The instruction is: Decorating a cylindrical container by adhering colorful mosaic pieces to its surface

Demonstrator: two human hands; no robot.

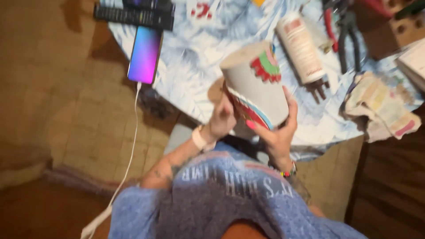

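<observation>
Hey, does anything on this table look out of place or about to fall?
The phone overhangs the table's left edge, its white charging cable trailing down to the floor, so a snag might pull it off. A crumpled cloth sits at the right edge. Nothing looks spilled.

The pliers (346, 31) are cut by the top edge (blurred too), and the remote control (133, 15) likewise.

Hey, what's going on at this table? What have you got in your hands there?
A seated person holds a pale cardboard tube with colourful paper shapes stuck on it, tilted up between both hands. The left hand grips its lower end; the right hand cradles its side. On the patterned tablecloth lie a glue bottle, pliers, a rag and a phone on its charging cable.
</observation>
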